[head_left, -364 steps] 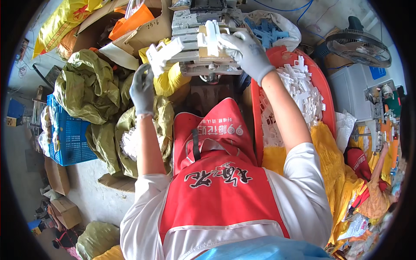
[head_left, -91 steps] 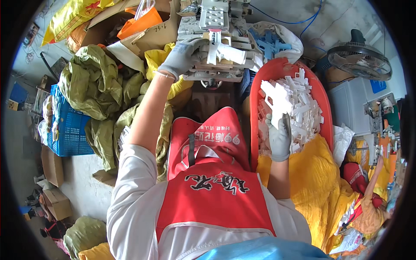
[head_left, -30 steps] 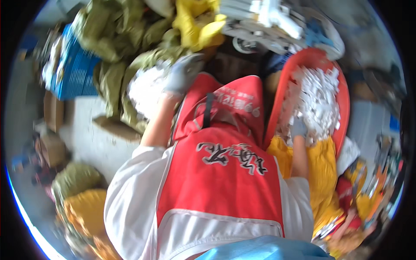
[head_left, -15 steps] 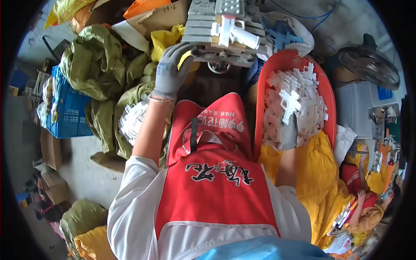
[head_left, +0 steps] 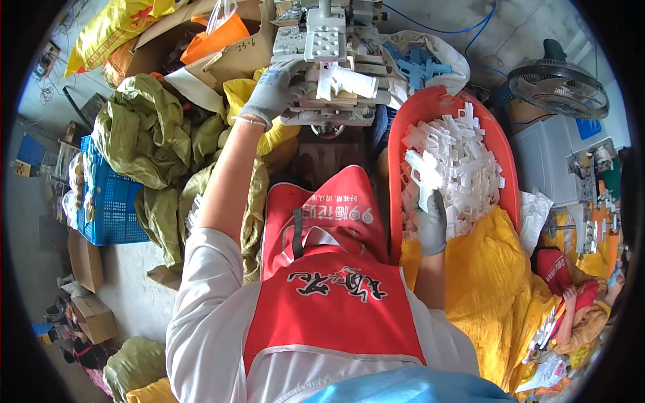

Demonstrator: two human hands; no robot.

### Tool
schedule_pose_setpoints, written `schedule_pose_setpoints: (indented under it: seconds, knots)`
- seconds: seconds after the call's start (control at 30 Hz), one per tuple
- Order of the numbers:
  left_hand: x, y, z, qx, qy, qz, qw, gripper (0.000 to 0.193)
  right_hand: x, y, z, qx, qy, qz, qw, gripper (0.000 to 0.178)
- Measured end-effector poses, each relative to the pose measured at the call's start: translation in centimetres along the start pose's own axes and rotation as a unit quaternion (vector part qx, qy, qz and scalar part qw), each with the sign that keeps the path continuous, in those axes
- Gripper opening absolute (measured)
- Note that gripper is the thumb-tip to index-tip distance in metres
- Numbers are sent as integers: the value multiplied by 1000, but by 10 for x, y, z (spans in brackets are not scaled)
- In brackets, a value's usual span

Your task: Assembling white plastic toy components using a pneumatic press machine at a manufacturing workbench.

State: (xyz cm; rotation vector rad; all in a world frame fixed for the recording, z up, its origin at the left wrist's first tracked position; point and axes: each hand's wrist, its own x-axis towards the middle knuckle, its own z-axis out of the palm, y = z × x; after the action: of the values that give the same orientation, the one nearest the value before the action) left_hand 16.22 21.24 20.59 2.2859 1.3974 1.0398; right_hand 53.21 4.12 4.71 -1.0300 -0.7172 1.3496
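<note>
My left hand (head_left: 277,91), in a grey glove, reaches up to the grey metal machine (head_left: 327,47) and grips the left side of a white plastic part (head_left: 349,80) seated on it. My right hand (head_left: 430,221), also gloved, is down in the red plastic tub (head_left: 403,127) and holds a white plastic piece (head_left: 423,174) lifted from the heap of several white pieces (head_left: 457,161) that fills the tub. I wear a red apron over a white shirt.
Olive-green sacks (head_left: 148,134) and a blue crate (head_left: 107,201) lie on my left. Yellow bags (head_left: 490,282) sit on the right, under the tub. A fan (head_left: 557,84) stands far right, and a white bag of blue parts (head_left: 423,64) sits behind the tub.
My left hand has gone from beside the machine up onto the white part on it. My right hand stays in the red tub, now holding a white piece.
</note>
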Motion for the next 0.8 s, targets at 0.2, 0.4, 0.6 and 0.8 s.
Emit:
schedule_pose_setpoints:
  seconds: [0.2,0.4,0.6,0.8]
  knots:
    - [8,8,-7,-106,-40,-99,989,37,8,-16,12,163,-45,33,985,37]
    - [-24,3,-3,-5,137,-11,991,31,60,-75,90,-75,-77,-165,980,36]
    - [-122,-19,-11,40,283,-95,953,29,129,-91,170,-457,-165,-486,727,42]
    - [-245,-37,-46,67,279,-257,923,27,145,-94,205,-597,-248,-450,616,41]
